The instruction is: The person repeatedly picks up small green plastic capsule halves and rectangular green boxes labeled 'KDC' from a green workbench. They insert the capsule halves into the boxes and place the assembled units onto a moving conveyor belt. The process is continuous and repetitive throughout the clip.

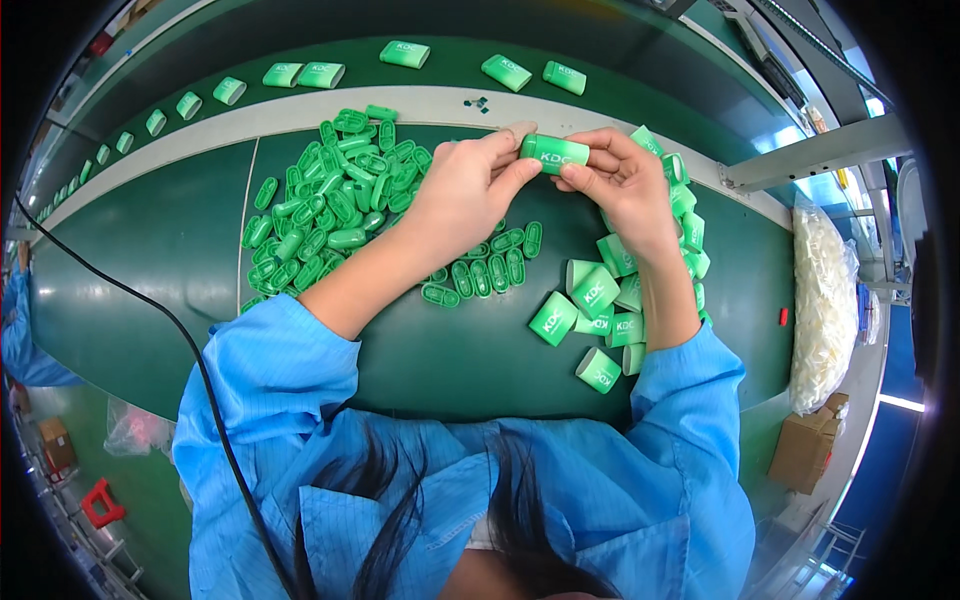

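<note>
— What's closest to you there?

— My own blue smock sleeves (pixel 270 380), coming up from the near edge onto the dark green work table (pixel 150 250).

— And what are you holding?

— A small green plastic case with a rounded end (pixel 553 153), up at the far middle of the table. Its long axis runs left to right, and it lies straight between my two hands. My left hand (pixel 470 185) has thumb and forefinger pinched shut on its left end; my right hand (pixel 620 180) has its fingers closed round the right end. Both hands are equally on it, neither nearer.

— What's around it?

— Just left and under my left wrist, a loose heap of small green oval ring-shaped inserts (pixel 340 190). Under my right forearm, to the near right, a pile of green plastic cases like the one I hold (pixel 600 300). Farther off, beyond a pale strip, more finished green cases lie spaced along a conveyor belt (pixel 420 55). At the far right sits a clear bag of white parts (pixel 825 290), with a cardboard box (pixel 805 450) nearer to me.
</note>
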A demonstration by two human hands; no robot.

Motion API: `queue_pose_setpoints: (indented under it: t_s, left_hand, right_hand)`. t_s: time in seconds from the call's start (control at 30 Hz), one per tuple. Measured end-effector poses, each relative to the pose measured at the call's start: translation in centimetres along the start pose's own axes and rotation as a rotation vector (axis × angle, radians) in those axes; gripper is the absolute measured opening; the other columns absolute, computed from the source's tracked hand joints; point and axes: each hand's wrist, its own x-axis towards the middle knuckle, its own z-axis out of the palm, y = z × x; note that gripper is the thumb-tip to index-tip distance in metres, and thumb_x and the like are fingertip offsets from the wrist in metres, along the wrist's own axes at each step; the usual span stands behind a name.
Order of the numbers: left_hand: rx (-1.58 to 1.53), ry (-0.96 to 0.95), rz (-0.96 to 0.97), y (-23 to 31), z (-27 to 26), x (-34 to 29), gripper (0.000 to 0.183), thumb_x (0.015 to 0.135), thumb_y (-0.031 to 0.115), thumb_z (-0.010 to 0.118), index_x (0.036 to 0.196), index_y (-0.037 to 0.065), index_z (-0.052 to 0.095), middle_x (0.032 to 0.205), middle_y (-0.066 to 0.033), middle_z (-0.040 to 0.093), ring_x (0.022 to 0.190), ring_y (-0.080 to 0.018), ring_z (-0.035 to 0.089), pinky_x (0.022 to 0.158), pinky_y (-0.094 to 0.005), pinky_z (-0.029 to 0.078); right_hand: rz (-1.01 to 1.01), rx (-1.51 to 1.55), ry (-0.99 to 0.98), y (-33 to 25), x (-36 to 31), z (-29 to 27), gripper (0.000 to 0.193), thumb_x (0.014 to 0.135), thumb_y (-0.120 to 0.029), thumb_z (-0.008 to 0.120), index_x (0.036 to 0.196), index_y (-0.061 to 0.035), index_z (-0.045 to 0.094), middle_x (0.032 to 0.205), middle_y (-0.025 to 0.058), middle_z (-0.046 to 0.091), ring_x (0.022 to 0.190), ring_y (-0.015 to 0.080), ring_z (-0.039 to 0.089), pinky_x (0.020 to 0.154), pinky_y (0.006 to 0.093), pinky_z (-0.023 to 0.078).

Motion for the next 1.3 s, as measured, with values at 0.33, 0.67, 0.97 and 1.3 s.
queue_pose_setpoints:
  t_s: [0.33,0.67,0.97,1.3]
  left_hand:
    - [0.376,-0.035,0.038,0.1,-0.3,0.0,0.037,0.085,0.012,0.059,0.118,-0.002,0.048,0.081,-0.0201,0.063,0.07,-0.0341,0.063,0.063,-0.0392,0.049]
    - [0.957,-0.449,0.172,1.8,-1.4,-1.5,0.028,0.07,0.004,0.062,0.098,0.002,0.062,0.092,-0.0144,0.059,0.09,-0.03,0.058,0.072,-0.0386,0.051]
    - [0.776,-0.293,0.154,0.4,-0.5,-0.8,0.022,0.074,0.006,0.06,0.096,0.004,0.063,0.087,-0.0122,0.056,0.078,-0.0306,0.061,0.065,-0.0403,0.051]
    - [-0.193,-0.345,-0.333,-0.4,-1.7,1.5,0.031,0.087,0.014,0.057,0.116,0.004,0.058,0.097,-0.0033,0.062,0.073,-0.0053,0.055,0.066,-0.0215,0.048]
  right_hand:
    - [-0.113,-0.278,0.159,-0.3,-0.4,1.9,0.023,0.079,-0.002,0.064,0.101,0.0045,0.059,0.087,0.0114,0.067,0.073,0.0116,0.064,0.069,0.0247,0.053]
    - [0.263,-0.559,0.34,3.0,12.4,-7.3,0.036,0.078,-0.018,0.069,0.106,0.0024,0.06,0.08,0.0025,0.061,0.063,0.0086,0.056,0.062,0.0223,0.048]
    - [0.047,-0.88,0.227,1.3,9.0,-8.0,0.039,0.073,-0.02,0.069,0.107,-0.0019,0.063,0.091,0.0092,0.068,0.074,0.0176,0.066,0.07,0.0295,0.052]
    - [-0.133,-1.179,-0.145,0.1,0.6,-2.8,0.041,0.069,-0.008,0.07,0.109,-0.0047,0.06,0.1,0.0112,0.06,0.085,0.0256,0.055,0.078,0.0345,0.047]
